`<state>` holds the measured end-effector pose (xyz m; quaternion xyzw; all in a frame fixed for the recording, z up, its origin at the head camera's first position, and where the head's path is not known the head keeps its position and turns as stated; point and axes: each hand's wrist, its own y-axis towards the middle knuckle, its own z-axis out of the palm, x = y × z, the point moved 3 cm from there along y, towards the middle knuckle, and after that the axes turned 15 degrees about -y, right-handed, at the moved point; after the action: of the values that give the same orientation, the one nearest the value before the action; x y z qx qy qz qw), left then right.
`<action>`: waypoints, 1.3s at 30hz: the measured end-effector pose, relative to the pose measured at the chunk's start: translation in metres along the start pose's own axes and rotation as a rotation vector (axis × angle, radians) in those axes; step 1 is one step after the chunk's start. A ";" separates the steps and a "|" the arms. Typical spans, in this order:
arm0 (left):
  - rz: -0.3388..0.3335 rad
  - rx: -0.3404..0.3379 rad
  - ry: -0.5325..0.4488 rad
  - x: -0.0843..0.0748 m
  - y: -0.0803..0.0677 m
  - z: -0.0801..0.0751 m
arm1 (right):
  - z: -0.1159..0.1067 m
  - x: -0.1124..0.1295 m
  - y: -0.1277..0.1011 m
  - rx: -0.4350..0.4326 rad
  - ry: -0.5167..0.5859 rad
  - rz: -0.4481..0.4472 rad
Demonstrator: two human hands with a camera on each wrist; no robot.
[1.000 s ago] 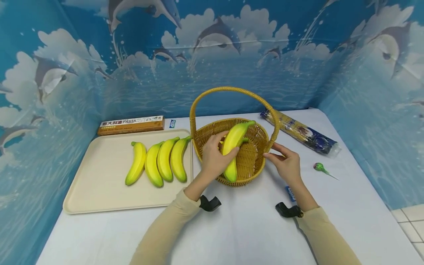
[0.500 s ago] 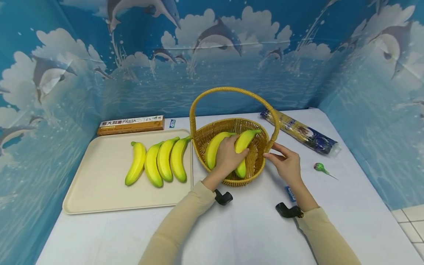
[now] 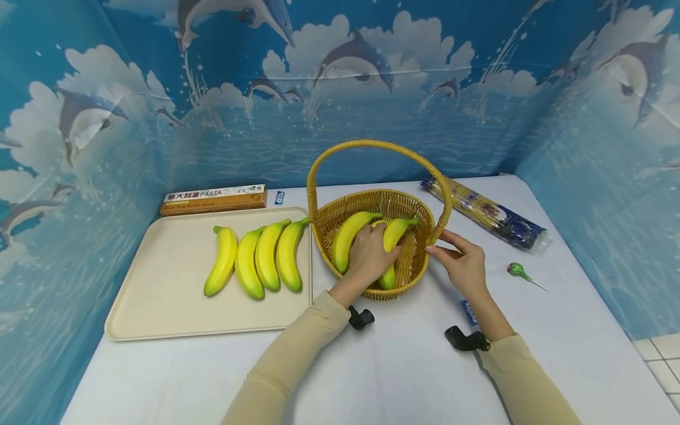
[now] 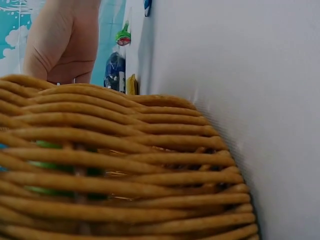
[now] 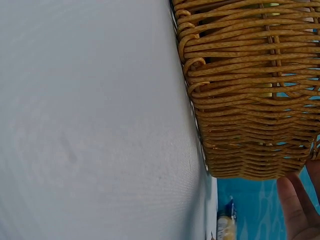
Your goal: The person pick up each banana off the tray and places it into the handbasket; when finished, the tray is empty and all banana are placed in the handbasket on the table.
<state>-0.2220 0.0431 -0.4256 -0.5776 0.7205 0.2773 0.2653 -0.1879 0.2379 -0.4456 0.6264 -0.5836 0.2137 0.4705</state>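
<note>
head: high, looking down | wrists: low, close | shared: basket (image 3: pixel 419 274)

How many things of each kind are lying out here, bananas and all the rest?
Bananas: 6, four on the tray and two in the basket, one under the left hand
Tray: 1
Basket: 1, right hand at its rim
Pasta box: 1
Spaghetti packet: 1
Lollipop: 1
Total: 11

- Cream tray (image 3: pixel 159 307) at left of the white surface (image 3: pixel 404 378), bearing four bananas (image 3: pixel 255 260) side by side.
- Pasta box (image 3: pixel 213 199) behind the tray.
- Spaghetti packet (image 3: pixel 486 211) far right; green lollipop (image 3: pixel 515 271) nearby.
</note>
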 end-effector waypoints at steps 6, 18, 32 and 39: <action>-0.024 -0.024 0.044 0.002 0.001 0.000 | 0.001 -0.002 0.000 -0.003 0.024 -0.003; 0.137 -0.050 -0.088 -0.003 -0.015 -0.012 | 0.001 -0.002 -0.002 0.005 0.008 -0.001; 0.254 -0.439 -0.414 0.087 -0.090 -0.170 | 0.002 -0.001 0.002 -0.022 0.053 -0.015; 0.019 -0.692 -0.391 0.182 -0.113 -0.226 | 0.002 0.008 -0.002 -0.021 0.038 0.005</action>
<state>-0.1606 -0.2614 -0.4040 -0.5626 0.5258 0.6107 0.1845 -0.1849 0.2322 -0.4405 0.6159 -0.5782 0.2206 0.4875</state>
